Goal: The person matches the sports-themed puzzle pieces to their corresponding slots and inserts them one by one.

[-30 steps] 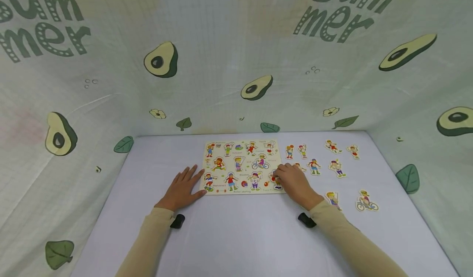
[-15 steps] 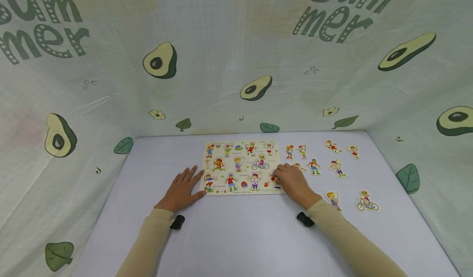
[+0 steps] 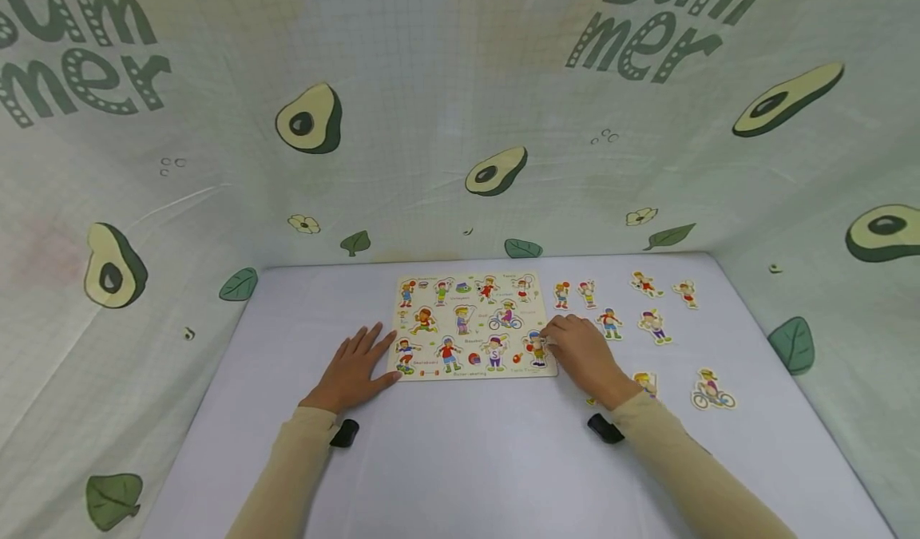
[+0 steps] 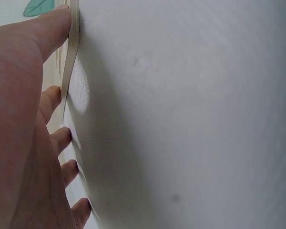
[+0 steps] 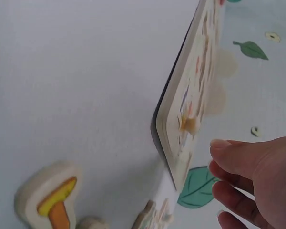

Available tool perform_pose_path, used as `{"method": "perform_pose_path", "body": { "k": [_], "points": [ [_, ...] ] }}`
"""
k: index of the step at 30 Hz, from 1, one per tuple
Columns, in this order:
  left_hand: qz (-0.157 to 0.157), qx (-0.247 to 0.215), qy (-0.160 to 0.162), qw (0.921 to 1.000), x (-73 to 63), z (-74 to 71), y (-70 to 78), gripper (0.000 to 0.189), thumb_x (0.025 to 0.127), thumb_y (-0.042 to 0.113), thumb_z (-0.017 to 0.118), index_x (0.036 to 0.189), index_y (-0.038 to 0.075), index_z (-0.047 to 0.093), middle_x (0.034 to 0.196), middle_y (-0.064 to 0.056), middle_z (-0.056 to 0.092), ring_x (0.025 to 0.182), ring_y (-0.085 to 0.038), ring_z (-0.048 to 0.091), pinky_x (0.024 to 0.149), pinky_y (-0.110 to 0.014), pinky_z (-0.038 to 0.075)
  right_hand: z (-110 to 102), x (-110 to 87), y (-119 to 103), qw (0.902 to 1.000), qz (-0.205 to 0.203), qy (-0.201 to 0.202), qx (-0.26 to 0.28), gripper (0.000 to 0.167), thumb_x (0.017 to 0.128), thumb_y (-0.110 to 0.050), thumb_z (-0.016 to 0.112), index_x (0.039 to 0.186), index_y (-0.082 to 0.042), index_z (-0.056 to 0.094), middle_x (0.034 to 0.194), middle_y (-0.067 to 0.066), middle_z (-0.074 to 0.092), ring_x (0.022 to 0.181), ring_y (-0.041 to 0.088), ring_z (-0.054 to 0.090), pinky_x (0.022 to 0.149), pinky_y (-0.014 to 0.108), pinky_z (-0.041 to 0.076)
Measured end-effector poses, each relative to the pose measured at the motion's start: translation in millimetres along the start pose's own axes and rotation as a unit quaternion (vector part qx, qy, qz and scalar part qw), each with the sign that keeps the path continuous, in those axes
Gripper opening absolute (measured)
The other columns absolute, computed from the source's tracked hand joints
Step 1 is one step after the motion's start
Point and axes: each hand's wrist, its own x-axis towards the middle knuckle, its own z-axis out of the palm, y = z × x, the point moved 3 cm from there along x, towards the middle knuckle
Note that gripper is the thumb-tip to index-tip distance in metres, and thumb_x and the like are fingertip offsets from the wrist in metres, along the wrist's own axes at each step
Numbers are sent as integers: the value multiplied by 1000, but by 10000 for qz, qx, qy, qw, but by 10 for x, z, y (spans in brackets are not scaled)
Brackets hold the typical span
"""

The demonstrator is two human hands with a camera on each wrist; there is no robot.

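Observation:
A cream wooden puzzle board (image 3: 470, 341) with printed sports figures lies toward the back of the table. My left hand (image 3: 354, 373) rests with spread fingers on its left edge and the table beside it; in the left wrist view the thumb (image 4: 55, 31) lies along the board's edge. My right hand (image 3: 580, 357) is at the board's right side with loosely bent fingers and nothing in them. Just left of its fingertips, a child-figure puzzle piece (image 3: 535, 350) sits in the lower right corner. A small wooden knob (image 5: 188, 125) stands up from the board in the right wrist view.
Several loose figure pieces lie right of the board, among them a cyclist (image 3: 711, 391), a red-skirted figure (image 3: 688, 294) and a figure in a blue cap (image 3: 610, 323). One yellow-marked piece (image 5: 57, 198) is near the right wrist. A patterned cloth (image 3: 402, 204) hangs behind the table.
My right hand has let go of the figure piece at the board's lower right corner and shifted slightly right, uncovering it. The left hand has stayed in place.

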Motion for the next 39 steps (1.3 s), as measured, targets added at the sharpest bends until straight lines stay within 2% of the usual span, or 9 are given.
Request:
{"method": "perform_pose_path", "body": {
  "k": [4,12,16,25,32,39],
  "points": [
    [-4,2,-18,10000,10,10,-9,79,102,50,66,165,12,38,173,-21,25,159,-48,20,128,-65,18,-120,-94,101,9999,140,18,-77,27,83,-1,89,108,-6,79,107,5,75,99,28,69,87,45,59],
    [39,-14,22,10000,22,-19,12,79,101,51,66,164,12,39,173,-21,27,159,-48,21,128,-66,19,-339,-333,268,9991,150,358,-185,29,79,1,91,105,-5,79,104,9,76,98,32,71,84,50,59],
    [26,-56,-5,10000,19,-47,22,78,102,49,66,164,11,39,173,-22,26,159,-48,20,128,-66,18,-405,-451,325,9989,240,343,-219,29,80,2,90,106,-4,78,106,10,76,101,33,70,88,52,58],
    [-40,-24,-93,9999,31,-22,0,79,102,50,65,165,12,37,174,-20,24,160,-47,18,129,-65,16,-459,-669,365,9990,145,353,-221,26,79,1,90,102,-4,80,106,10,76,101,34,70,96,55,54],
    [-24,25,-24,10000,25,16,-23,80,102,51,65,166,13,37,174,-20,23,160,-47,18,129,-66,17,-475,-807,328,9993,-92,252,-244,32,75,-1,93,103,-7,80,106,7,76,103,31,70,98,54,52],
    [-22,33,-12,10000,19,35,-15,79,102,50,66,165,12,38,173,-21,25,159,-48,19,128,-67,18,-433,-901,296,9987,-354,88,-355,31,73,-7,96,100,-11,82,106,4,76,103,29,69,100,55,51]
  ]
}}
